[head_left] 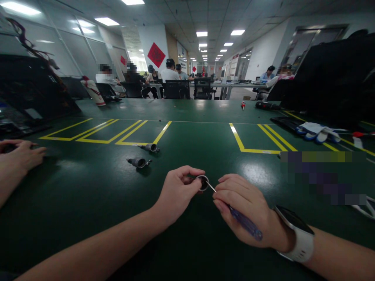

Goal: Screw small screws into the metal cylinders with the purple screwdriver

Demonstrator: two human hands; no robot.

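Near the middle of the green table [117,195], my left hand [178,191] pinches a small round metal part [202,182] by its side, its open ring facing me. My right hand [246,207] is closed around a screwdriver with a translucent purple handle [247,224]. The thin shaft points left, and its tip is at the ring's opening; how deep it reaches is hard to tell. Two similar metal parts, one nearer [138,162] and one farther [151,147], lie on the table to the left, beyond my left hand.
Another person's hand [26,154] rests at the left edge. Yellow tape outlines [131,132] mark the table. Gloves [318,132], a dark tool [267,105] and a black bulky object [331,74] are at the right. A white bottle [94,91] lies back left. People sit beyond.
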